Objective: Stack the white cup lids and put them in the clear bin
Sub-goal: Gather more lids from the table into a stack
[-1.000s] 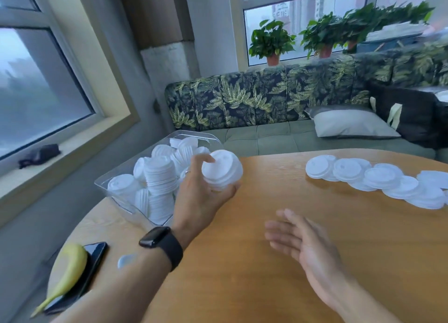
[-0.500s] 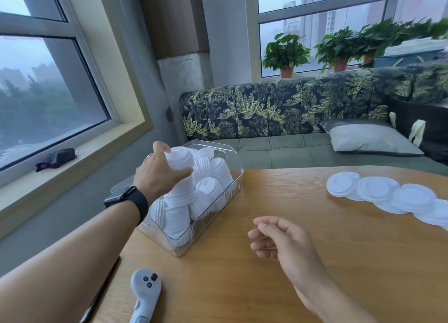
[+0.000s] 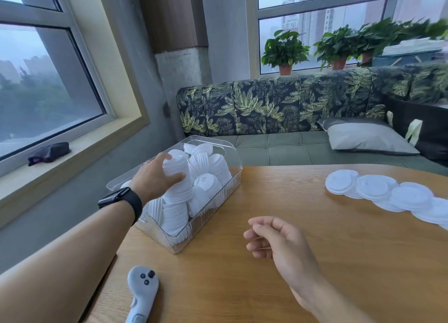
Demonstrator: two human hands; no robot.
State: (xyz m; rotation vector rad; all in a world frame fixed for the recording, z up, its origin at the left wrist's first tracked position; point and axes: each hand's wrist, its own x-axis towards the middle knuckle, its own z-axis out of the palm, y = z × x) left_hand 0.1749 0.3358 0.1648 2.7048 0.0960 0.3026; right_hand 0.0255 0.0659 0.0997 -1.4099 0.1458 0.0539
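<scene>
At the counter's (image 3: 242,286) front left edge lies a grey controller (image 3: 143,290) with dark buttons on its head. To its right the right grip (image 3: 278,245) is over the bare wood, palm turned left, fingers loosely curled toward the thumb and grasping nothing; I cannot tell whether it touches the counter. On the left, a bare forearm with a black watch (image 3: 121,199) at the wrist extends to the bin (image 3: 238,167), which stands near the counter's left edge with its long side running away from the viewer. The left grip (image 3: 155,177) is clenched round the upper part of a stack (image 3: 178,194) of white lids, thumb on the right side and fingers wrapped over the left. The stack stands slightly tilted inside the bin, toward its near half, with its lower part seen through the clear wall. Other stacks (image 3: 213,167) lean beside and behind it, filling the bin up to and above its rim. Well apart, toward the counter's right side, loose lids (image 3: 378,191) lie flat in an overlapping row that runs off the right edge of view. Beyond the counter is a leaf-print sofa (image 3: 278,109) with a grey pillow (image 3: 368,136) on its seat. A dark pouch (image 3: 48,151) rests on the sill (image 3: 80,148) at left, and potted plants (image 3: 284,48) stand behind the sofa's back.
</scene>
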